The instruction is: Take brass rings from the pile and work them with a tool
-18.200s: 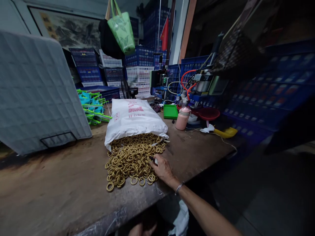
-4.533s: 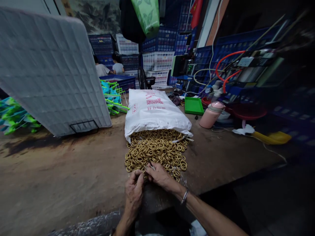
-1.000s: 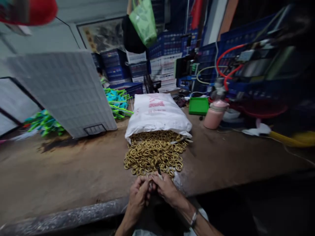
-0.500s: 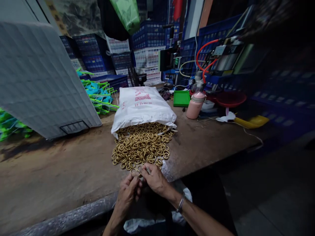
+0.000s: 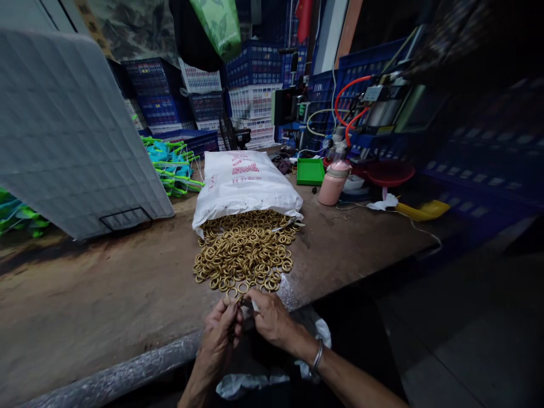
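At the table's front edge, my left hand is closed, thumb against fingers, on a brass-coloured ring that is mostly covered. My right hand faces it, fingers curled round a small pale object; only a short bit shows and its kind is unclear. The fingertips of both hands almost meet. Just beyond them lies a heap of brass-coloured rings, spilling from the open mouth of a white woven sack with red print. Several loose rings lie at the heap's near edge.
The wooden table has a plastic-wrapped front edge. A large ribbed grey-white panel leans at left beside green and blue pieces. To the right stand a pink bottle, a green tray and a yellow scoop.
My right hand has turned and drawn slightly down and right, with the pale object showing differently. My left hand stays nearly in place. The view has shifted a little.
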`<action>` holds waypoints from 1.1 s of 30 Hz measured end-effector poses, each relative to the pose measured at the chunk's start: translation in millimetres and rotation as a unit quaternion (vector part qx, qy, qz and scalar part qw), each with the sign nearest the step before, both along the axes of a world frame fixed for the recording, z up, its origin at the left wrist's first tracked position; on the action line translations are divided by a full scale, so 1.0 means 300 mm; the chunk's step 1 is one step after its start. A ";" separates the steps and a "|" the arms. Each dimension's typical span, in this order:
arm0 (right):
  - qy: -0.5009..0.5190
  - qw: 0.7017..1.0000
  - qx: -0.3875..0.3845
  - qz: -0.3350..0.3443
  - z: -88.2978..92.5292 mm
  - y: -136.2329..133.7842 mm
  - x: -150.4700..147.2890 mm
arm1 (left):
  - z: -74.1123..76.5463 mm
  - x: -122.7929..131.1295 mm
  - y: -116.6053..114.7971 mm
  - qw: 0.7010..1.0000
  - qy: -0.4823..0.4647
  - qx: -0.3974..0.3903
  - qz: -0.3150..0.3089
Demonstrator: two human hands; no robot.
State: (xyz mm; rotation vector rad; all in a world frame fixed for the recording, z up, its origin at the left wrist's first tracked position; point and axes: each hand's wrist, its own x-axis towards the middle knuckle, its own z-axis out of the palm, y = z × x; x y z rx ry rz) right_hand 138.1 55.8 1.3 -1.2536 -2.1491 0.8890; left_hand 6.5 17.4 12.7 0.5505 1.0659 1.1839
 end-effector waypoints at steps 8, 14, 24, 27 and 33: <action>-0.088 0.996 0.021 0.007 0.007 -0.025 -0.015 | -0.011 0.000 -0.003 0.999 0.022 -0.019 0.035; -0.074 0.997 0.021 -0.001 0.012 -0.029 -0.023 | 0.000 -0.009 -0.013 0.998 0.056 0.005 0.005; -0.095 0.995 0.015 0.034 0.002 -0.032 -0.021 | -0.010 -0.012 -0.021 0.992 0.112 0.053 0.006; -0.130 0.991 0.016 0.036 0.005 -0.031 -0.014 | -0.030 -0.021 -0.036 0.989 0.138 0.055 -0.001; -0.217 0.973 0.036 -0.074 -0.023 -0.004 0.006 | -0.004 -0.024 -0.059 1.000 0.022 -0.006 -0.002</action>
